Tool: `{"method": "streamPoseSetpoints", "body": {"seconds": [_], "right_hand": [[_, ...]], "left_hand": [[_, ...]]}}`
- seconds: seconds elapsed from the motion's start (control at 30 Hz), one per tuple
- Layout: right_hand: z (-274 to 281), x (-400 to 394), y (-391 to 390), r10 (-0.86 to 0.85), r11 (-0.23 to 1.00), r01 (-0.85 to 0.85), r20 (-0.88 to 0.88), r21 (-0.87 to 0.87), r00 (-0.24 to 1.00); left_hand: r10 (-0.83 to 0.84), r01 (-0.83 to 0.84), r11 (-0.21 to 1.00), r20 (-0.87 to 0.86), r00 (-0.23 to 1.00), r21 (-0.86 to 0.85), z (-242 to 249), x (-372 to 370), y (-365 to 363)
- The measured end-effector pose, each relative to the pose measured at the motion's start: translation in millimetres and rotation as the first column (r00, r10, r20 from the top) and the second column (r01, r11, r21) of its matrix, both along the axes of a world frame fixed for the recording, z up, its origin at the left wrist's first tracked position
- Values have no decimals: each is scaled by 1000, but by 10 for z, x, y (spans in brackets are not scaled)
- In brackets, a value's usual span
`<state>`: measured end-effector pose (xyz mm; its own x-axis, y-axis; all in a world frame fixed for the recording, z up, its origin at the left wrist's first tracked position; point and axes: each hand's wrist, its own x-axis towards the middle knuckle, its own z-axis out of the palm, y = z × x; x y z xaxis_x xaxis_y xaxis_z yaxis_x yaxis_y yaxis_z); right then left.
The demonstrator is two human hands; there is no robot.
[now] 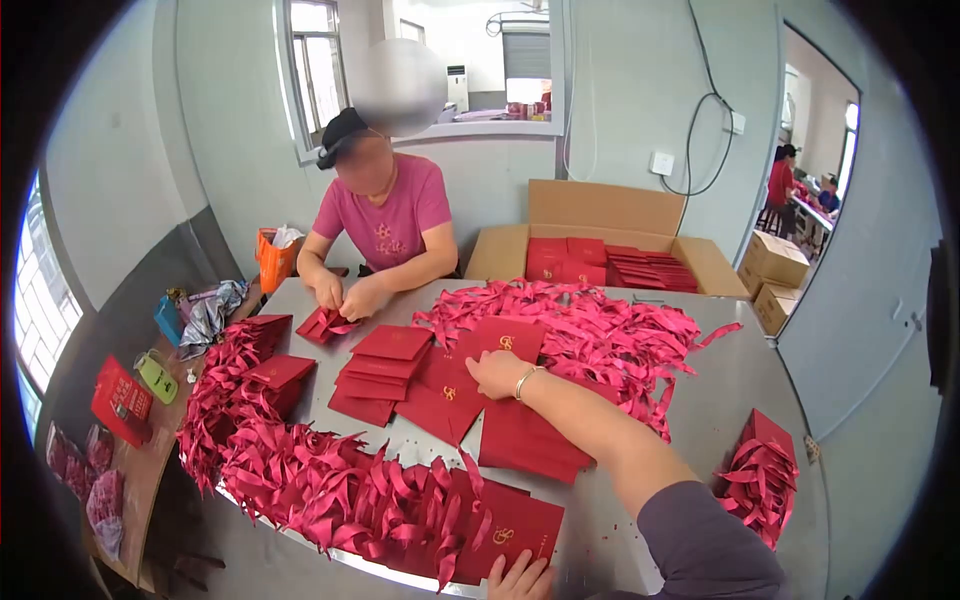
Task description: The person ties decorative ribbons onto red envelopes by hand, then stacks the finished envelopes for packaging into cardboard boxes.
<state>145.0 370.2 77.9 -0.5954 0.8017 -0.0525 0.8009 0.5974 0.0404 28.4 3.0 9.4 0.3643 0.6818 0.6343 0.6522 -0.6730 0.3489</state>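
My right hand [496,377] reaches across the table onto a red paper bag [512,340] with a gold logo. Its fingers are closed at the bag's lower left edge. Beneath and beside it lie more flat red bags [445,395], and another pile [530,440] is under my forearm. My left hand [520,577] rests with fingers spread on the lower edge of a red bag [525,525] at the table's front. That bag ends a long overlapping row with pink ribbons [350,495].
Opposite, a person [388,215] in a pink shirt handles a small red bag [325,325]. Loose pink ribbons [580,330] heap across the table [720,385]. A cardboard box [610,205] of red bags stands behind. Ribboned bags [765,470] lie at right; a side bench [165,440] is at left.
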Motion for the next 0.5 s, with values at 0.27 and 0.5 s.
{"method": "streamPoseSetpoints", "body": {"seconds": [0.27,0.5], "right_hand": [[-229,-135,-39,81,916,-117,107,384,991],[39,132,154,125,816,20,-210,578,970]], "left_hand": [[-43,31,993,-105,994,-113,41,-93,-20],[-27,20,993,-53,998,-119,-14,-84,-43]]}}
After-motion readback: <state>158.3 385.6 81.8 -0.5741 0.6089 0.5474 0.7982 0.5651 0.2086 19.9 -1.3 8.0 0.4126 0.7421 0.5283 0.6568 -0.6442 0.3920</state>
